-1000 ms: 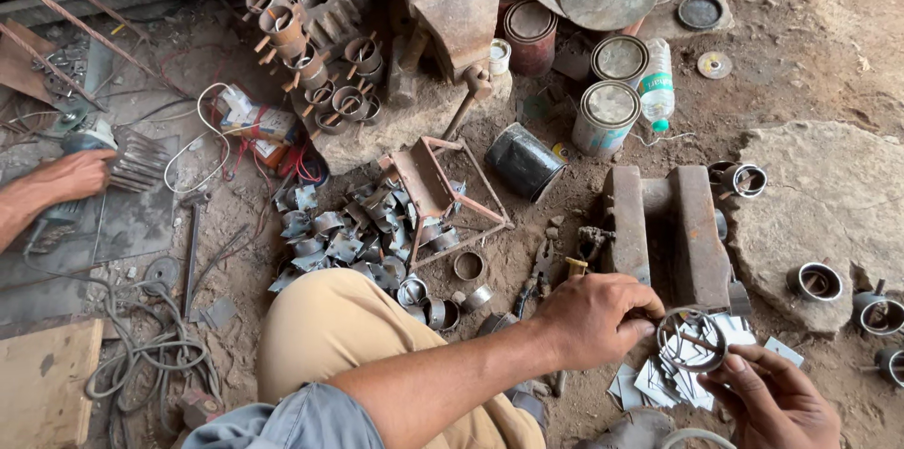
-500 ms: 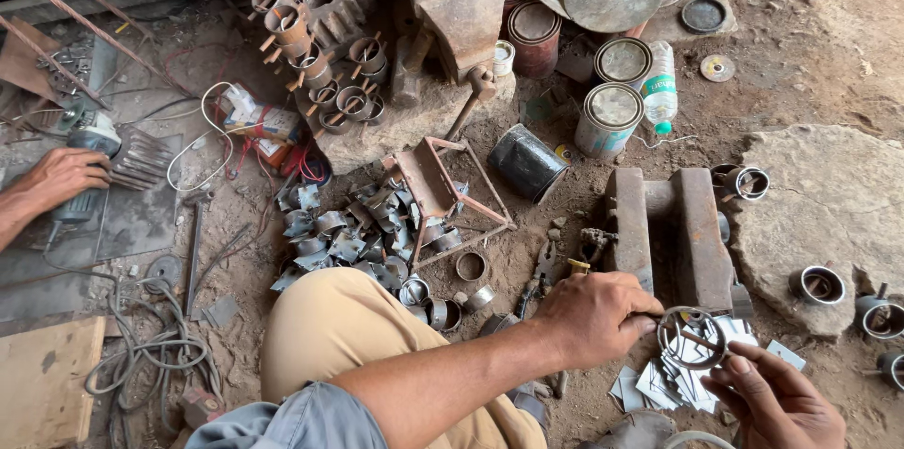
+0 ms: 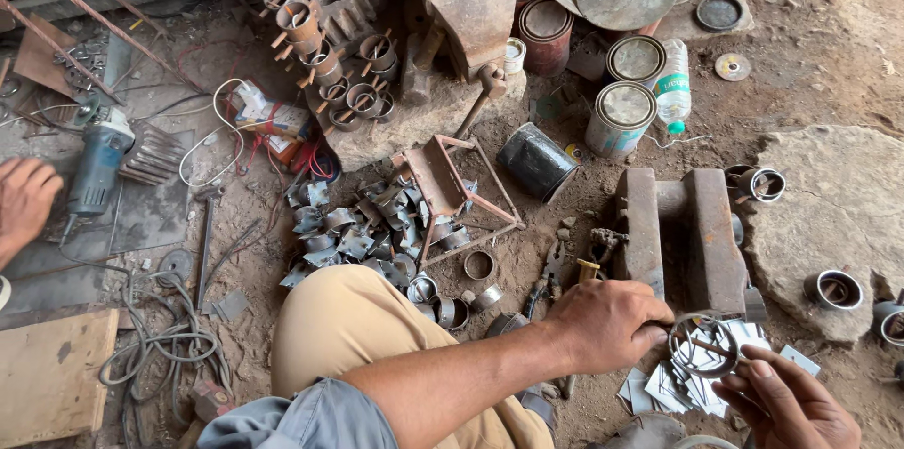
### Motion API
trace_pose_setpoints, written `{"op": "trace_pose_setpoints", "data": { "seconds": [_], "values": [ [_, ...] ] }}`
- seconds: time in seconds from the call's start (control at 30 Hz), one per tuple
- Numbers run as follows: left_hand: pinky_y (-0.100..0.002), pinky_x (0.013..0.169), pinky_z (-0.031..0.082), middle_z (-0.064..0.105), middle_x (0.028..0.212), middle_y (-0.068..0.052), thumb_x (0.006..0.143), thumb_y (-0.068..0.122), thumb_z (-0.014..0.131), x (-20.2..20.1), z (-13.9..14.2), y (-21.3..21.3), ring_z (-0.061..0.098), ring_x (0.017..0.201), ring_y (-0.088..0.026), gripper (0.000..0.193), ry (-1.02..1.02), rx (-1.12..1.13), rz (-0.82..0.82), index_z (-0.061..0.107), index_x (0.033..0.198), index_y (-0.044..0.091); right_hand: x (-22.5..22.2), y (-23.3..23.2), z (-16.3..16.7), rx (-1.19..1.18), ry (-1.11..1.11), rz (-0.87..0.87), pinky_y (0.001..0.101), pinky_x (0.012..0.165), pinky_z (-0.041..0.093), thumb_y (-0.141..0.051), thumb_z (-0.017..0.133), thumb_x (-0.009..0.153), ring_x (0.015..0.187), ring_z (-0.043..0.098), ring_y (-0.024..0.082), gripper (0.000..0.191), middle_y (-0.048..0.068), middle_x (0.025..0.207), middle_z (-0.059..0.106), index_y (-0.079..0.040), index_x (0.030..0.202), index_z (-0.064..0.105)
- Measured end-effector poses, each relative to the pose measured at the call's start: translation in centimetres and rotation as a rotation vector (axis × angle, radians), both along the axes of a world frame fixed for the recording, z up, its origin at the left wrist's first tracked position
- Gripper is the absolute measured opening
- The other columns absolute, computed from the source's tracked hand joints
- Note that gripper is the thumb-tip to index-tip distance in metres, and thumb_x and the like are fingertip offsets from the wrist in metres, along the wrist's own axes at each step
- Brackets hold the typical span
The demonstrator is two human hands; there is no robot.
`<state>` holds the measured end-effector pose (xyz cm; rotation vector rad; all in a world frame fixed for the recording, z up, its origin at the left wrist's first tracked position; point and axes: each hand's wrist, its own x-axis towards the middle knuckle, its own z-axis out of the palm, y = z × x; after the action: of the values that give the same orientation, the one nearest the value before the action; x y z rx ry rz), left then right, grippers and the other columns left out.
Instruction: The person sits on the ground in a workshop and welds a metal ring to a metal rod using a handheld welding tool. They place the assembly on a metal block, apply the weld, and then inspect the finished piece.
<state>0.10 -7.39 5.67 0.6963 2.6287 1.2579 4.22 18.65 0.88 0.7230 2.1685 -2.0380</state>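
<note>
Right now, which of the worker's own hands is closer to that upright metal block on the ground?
Left. The left hand lies just below the metal block; the right hand sits farther out, holding the wire ring.

- Illumination: even, diffuse daylight; bright overall, with no single source visible.
- Shadows: soft and short, pooled beneath the rusty H-shaped steel block and the black cylindrical tin.
- Glare: mild sheen on the flat round metal can lids.
- Sharpness: centre crisp; slight softness at the lower edge.
- Distortion: wide-angle stretching toward the corners.
</note>
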Motion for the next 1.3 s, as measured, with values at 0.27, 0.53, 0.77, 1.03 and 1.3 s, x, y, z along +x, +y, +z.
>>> {"op": "trace_pose_setpoints", "data": {
  "seconds": [0.27,0.53,0.77,1.03,1.3],
  "values": [
    [-0.038,0.080,0.062,0.073,0.097,-0.008,0.095,0.025,0.067,-0.1,-0.4,0.2,0.074,0.088,-0.023,0.025,-0.003,-0.023,-0.009,0.076,0.111,0.008,0.1,0.0,-0.3,0.008,0.001,0.005,0.0522,0.080,0.065,-0.008,0.055,0.109,0.091,0.072,0.034,0.027,0.027,0.097,0.068,0.011,0.125,0.064],
    [-0.040,0.082,0.060,0.074,0.096,-0.009,0.094,0.025,0.067,0.2,-0.6,0.0,0.074,0.088,-0.024,0.024,0.035,-0.016,-0.004,0.078,0.109,0.010,-0.2,0.5,-1.0,0.035,-0.036,0.008,0.0532,0.082,0.064,-0.007,0.055,0.110,0.093,0.071,0.034,0.027,0.028,0.098,0.068,0.010,0.127,0.064],
    [-0.040,0.076,0.061,0.073,0.099,-0.008,0.100,0.027,0.061,0.0,0.7,-0.2,0.074,0.086,-0.025,0.025,-0.079,-0.102,-0.005,0.076,0.111,0.011,0.1,0.5,-1.0,-0.116,0.015,0.015,0.0506,0.081,0.063,-0.009,0.059,0.105,0.092,0.072,0.033,0.031,0.024,0.099,0.069,0.011,0.129,0.064],
    [-0.041,0.083,0.058,0.072,0.106,-0.010,0.088,0.016,0.070,-0.3,2.6,0.5,0.072,0.096,-0.032,0.021,0.078,0.181,0.104,0.074,0.108,0.008,1.5,-0.2,1.6,-0.116,0.162,0.019,0.0376,0.078,0.061,-0.011,0.069,0.093,0.087,0.072,0.023,0.032,0.015,0.103,0.074,0.006,0.121,0.068],
    [-0.033,0.069,0.062,0.076,0.098,-0.004,0.087,0.013,0.073,-0.5,3.7,1.4,0.074,0.082,-0.018,0.016,-0.074,0.116,0.138,0.076,0.102,0.010,1.5,-1.5,5.1,-0.168,0.188,-0.007,0.0358,0.075,0.063,-0.007,0.071,0.089,0.082,0.073,0.021,0.023,0.016,0.096,0.076,0.003,0.110,0.071]
  ]
}}
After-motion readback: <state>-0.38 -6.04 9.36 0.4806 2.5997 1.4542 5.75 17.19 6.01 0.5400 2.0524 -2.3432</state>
